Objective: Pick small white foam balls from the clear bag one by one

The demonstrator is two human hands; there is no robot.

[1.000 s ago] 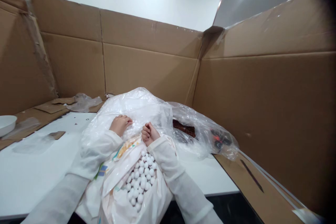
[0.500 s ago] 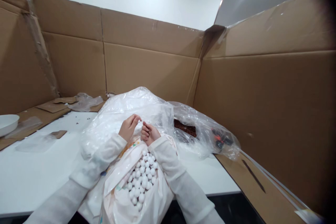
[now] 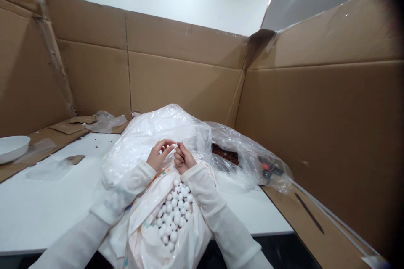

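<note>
My left hand [image 3: 160, 154] is above the back of an open white plastic bag [image 3: 142, 218], its fingers bent and the fingertips brought together near those of the other hand. Close beside it, my right hand [image 3: 184, 157] is curled, with thumb and forefinger pinched. Whatever lies between the fingertips is too small to make out. Several small white balls [image 3: 176, 206] fill the mouth of the bag below my wrists. Directly behind the hands lies a big clear plastic bag [image 3: 170, 117] with white contents.
Another clear bag [image 3: 246, 147] at the right covers a dark brown piece [image 3: 224, 154] and a red and black object [image 3: 268, 167]. A white bowl [image 3: 14, 149] stands far left. A thin dark strip [image 3: 309, 213] lies on cardboard at right. Tall cardboard walls [image 3: 183, 63] enclose the white table [image 3: 57, 214].
The fingers of my left hand have shifted and stretched toward the right fingertips. My right hand stays pinched in nearly the same place. The whole view has swung slightly.
</note>
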